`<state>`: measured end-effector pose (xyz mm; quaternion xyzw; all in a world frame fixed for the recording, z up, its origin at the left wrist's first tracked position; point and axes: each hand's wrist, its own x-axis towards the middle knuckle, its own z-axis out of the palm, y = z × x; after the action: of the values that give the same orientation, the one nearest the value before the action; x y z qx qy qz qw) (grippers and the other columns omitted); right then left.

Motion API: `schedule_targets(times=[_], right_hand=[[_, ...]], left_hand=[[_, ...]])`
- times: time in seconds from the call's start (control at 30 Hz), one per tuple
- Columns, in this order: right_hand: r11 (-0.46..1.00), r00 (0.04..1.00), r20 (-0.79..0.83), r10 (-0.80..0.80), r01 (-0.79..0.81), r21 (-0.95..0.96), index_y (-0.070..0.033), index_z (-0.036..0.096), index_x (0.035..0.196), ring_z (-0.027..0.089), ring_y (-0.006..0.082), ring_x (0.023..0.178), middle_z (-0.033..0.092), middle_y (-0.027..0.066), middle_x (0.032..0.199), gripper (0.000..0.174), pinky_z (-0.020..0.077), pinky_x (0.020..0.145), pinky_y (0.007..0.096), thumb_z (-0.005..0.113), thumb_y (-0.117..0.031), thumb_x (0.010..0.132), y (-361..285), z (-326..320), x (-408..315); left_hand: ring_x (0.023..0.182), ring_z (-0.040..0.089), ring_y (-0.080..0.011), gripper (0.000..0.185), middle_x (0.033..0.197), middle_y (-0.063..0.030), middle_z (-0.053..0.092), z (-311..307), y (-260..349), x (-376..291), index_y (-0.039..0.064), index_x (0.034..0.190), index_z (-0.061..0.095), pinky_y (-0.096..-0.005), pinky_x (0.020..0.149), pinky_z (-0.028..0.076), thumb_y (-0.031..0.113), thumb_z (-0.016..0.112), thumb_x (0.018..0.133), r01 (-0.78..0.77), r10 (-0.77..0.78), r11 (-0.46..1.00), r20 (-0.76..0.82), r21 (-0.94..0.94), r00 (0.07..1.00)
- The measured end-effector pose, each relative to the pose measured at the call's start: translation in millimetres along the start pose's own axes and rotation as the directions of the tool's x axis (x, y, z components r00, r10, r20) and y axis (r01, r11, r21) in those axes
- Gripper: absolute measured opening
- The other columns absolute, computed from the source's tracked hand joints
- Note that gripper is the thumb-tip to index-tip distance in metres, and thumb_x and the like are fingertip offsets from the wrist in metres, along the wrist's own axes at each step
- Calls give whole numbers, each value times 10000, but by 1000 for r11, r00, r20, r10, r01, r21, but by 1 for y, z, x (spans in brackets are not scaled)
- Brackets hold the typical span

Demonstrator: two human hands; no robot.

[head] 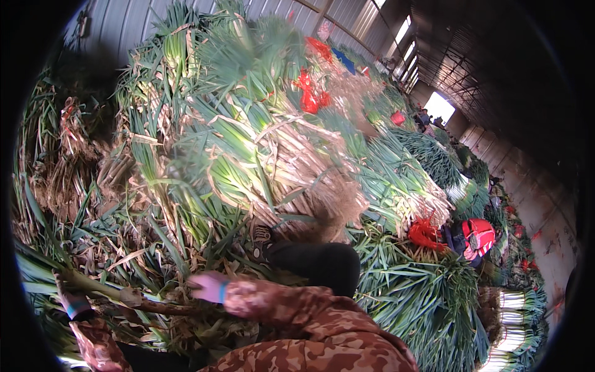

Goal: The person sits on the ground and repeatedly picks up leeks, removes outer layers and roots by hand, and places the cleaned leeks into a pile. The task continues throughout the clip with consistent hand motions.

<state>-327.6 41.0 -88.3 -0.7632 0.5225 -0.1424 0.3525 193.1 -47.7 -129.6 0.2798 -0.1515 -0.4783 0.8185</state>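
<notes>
Long green onions with leaves and pale stalks lie heaped before me. My left hand (72, 300), in a glove with a blue-green band at the wrist, is at the lower left against the leafy part of a long onion stalk (109, 290); leaves hide how its fingers close. My right hand (208, 287), blurred, is just above the brownish lower end of that stalk; whether it touches it I cannot tell. A large bunch of green onions (297, 162) lies beyond my hands, its brown roots towards my dark-trousered knee.
Loose leaves (135, 251) litter the ground around my shoe (261, 239). Red ties (424, 234) lie on bunches at the right. A person in red and dark clothing (479, 235) is beyond them. White-stalked bunches (509, 321) are stacked lower right. A corrugated metal wall (121, 23) stands behind the heap.
</notes>
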Motion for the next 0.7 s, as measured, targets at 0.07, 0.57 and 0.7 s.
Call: schedule_targets(times=[0.07,0.57,0.7], right_hand=[[914,930,-280,-239,313,256,-52,502,1307,594,280,1104,590,159,1242,606,447,986,388,726,-249,780,-68,10,29],[804,746,-586,-318,539,250,-31,556,1056,576,378,871,587,159,968,377,475,753,390,623,33,691,-185,77,64],[620,554,-753,-356,743,253,-28,532,1019,578,365,759,570,174,847,361,471,666,392,654,-6,680,-185,61,77]], left_hand=[[1128,552,-196,421,1248,-34,590,9,-13,-5,120,1323,512,-378,1000,421,312,536,949,71,-61,997,262,-26,963],[1068,571,-205,395,1187,-74,608,37,8,-52,89,1242,564,-359,932,459,328,567,929,159,-178,982,214,104,961],[1060,562,-215,458,1148,-64,611,67,-16,-82,92,1265,535,-366,903,462,360,598,899,90,-135,983,296,161,946]])
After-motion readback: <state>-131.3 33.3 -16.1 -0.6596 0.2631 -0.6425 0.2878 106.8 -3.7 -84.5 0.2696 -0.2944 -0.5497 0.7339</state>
